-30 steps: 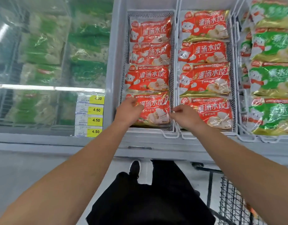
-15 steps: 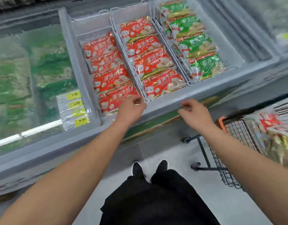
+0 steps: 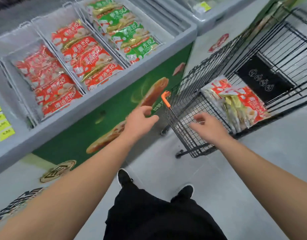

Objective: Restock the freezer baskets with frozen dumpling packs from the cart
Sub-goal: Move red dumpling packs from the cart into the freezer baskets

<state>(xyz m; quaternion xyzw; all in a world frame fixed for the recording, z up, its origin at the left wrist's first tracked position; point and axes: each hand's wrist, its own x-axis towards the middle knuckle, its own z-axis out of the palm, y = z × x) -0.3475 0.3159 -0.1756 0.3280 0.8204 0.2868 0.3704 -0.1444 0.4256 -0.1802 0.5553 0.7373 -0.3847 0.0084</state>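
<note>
Both hands have left the freezer baskets (image 3: 104, 94) and swung to the cart (image 3: 192, 108). Left hand (image 3: 140, 119) and right hand (image 3: 207, 126) loose-fingered, empty. Dumpling packs (image 3: 239, 103) lie in cart just ahead of the right hand; next pickup likely.

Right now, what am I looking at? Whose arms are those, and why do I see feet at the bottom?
The picture comes from a camera worn on a person's head, looking forward and down. So you see that person's own two bare arms reaching out, and their dark shoes on the floor below.

The left hand and the right hand are both open and hold nothing. They reach toward a black wire cart with an orange corner. In the cart lie red dumpling packs.

On the left stands a grey freezer with a green front. Its baskets hold rows of red packs and, in the farthest one, green packs. Yellow price tags sit at its left edge.
</note>
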